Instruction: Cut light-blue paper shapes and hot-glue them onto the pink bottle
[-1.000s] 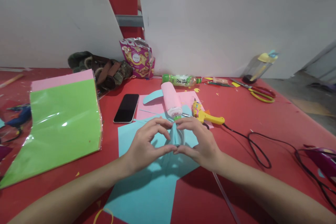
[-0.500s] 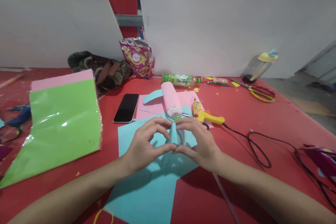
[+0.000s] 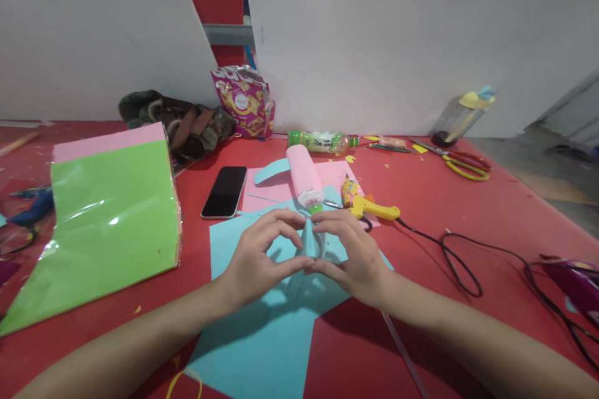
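Observation:
My left hand [image 3: 255, 262] and my right hand [image 3: 356, 257] meet over a light blue paper sheet [image 3: 271, 336] on the red table [image 3: 421, 218]. Both pinch a small upright piece of light blue paper [image 3: 309, 242] between thumb and fingertips, from either side. Just beyond my fingers lies a bottle wrapped in pink paper [image 3: 304, 176] with a green cap, on pink sheets. A yellow glue gun [image 3: 362, 202] lies right of the bottle, close to my right hand.
A black phone [image 3: 225, 191] lies left of the pink sheets. A wrapped pack of green and pink paper [image 3: 103, 218] lies at left. A green bottle [image 3: 321, 141], snack bag [image 3: 243, 101], scissors [image 3: 461, 164] and black cable [image 3: 461, 262] lie around; white panels stand behind.
Almost nothing has changed; my hands keep their pinch on the blue paper piece, with the right hand shifted very slightly.

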Motion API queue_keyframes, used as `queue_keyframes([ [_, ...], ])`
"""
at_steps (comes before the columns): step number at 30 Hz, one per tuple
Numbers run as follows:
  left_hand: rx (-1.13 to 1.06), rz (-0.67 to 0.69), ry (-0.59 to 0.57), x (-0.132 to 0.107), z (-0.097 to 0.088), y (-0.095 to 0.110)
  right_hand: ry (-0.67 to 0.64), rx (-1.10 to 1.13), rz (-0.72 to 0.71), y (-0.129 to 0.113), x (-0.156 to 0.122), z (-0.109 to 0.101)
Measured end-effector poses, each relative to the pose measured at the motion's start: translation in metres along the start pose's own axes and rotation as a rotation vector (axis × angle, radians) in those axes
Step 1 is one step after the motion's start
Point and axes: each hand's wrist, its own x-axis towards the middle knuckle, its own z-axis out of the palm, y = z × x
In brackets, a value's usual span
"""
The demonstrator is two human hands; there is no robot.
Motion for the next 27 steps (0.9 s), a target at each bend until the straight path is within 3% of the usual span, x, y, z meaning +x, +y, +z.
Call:
queue_keyframes([
  [27, 0.064, 0.068, 0.033, -0.0016, 0.0030, 0.0028, -0.033, -0.078, -0.014, -0.0064, -0.0022, 0.0000],
])
